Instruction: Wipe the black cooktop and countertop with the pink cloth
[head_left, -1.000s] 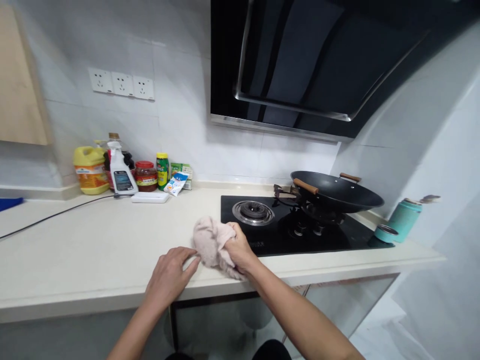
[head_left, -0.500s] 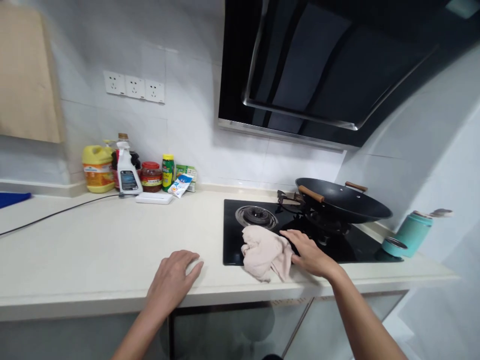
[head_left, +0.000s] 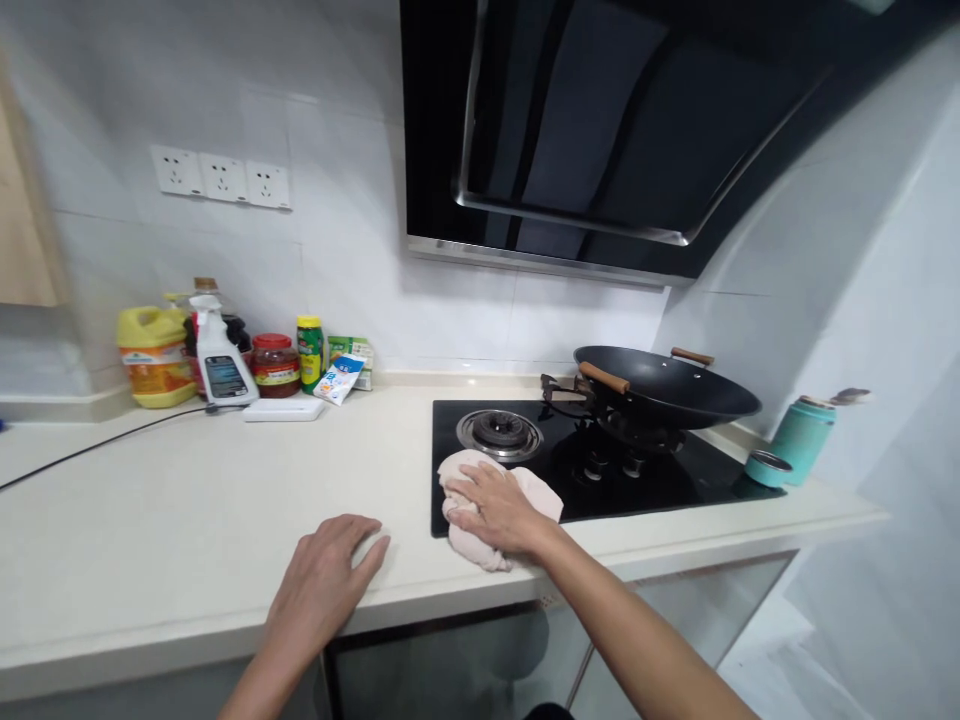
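Note:
A pale pink cloth [head_left: 466, 545] lies crumpled over the front left corner of the black glass gas stove [head_left: 637, 490], part of it hanging onto the counter. My right hand [head_left: 491, 508] is on top of it, fingers and thumb bent into the fabric. My left hand [head_left: 321, 570] rests on the white countertop [head_left: 360, 460] near its front edge, left of the stove, with thumb and fingers apart and nothing held. Just behind the cloth is the left burner [head_left: 499, 432].
A black wok [head_left: 675, 390] with wooden handles sits on the right burner, under the range hood [head_left: 570, 130]. Right of it stand a teal flask [head_left: 804, 440] and a teal cup [head_left: 768, 468]. At back left are a spray bottle [head_left: 223, 365], yellow jug [head_left: 155, 360] and red-lidded jar [head_left: 275, 368].
My right hand has moved left from the cloth's right side onto its top, and the cloth is bunched differently. My left hand keeps its place on the counter. The view has shifted right.

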